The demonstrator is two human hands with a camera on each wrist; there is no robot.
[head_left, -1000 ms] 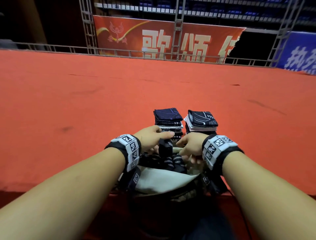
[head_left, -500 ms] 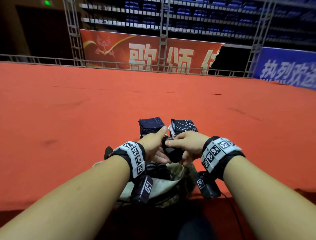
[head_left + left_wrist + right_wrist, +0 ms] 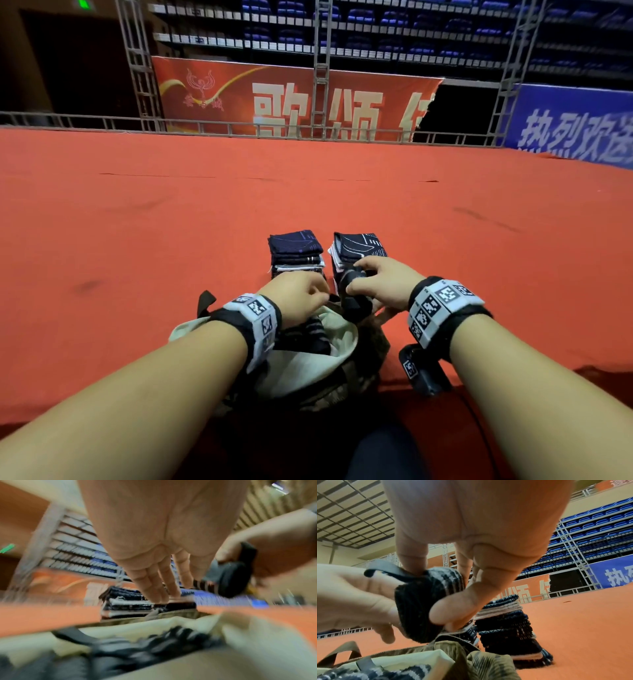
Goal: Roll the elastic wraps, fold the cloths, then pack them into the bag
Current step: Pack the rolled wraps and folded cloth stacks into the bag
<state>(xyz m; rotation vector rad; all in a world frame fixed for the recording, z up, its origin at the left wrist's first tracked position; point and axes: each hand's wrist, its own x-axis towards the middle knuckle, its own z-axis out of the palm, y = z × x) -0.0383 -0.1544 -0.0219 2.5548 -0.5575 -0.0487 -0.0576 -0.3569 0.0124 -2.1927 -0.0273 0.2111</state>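
A black rolled elastic wrap (image 3: 356, 299) hangs just above the open bag (image 3: 305, 368), gripped between the thumb and fingers of my right hand (image 3: 368, 281). The right wrist view shows the roll (image 3: 419, 601) with its loose strap end (image 3: 380, 568) sticking out to the left. My left hand (image 3: 306, 298) is right beside the roll, fingers (image 3: 154, 588) stretched out and holding nothing. Dark striped wraps (image 3: 317, 334) lie inside the bag's cream lining. Two stacks of folded dark cloths (image 3: 296, 251) (image 3: 359, 245) stand on the red carpet just beyond the bag.
The red carpet (image 3: 137, 240) spreads wide on all sides. A metal railing (image 3: 102, 121) and banners (image 3: 291, 99) mark its far edge. The bag's dark strap (image 3: 205, 301) sticks out at its left side.
Both hands were on the roll half a second ago. The left hand has since let go and drawn back left, while the right hand keeps the roll over the bag's far edge.
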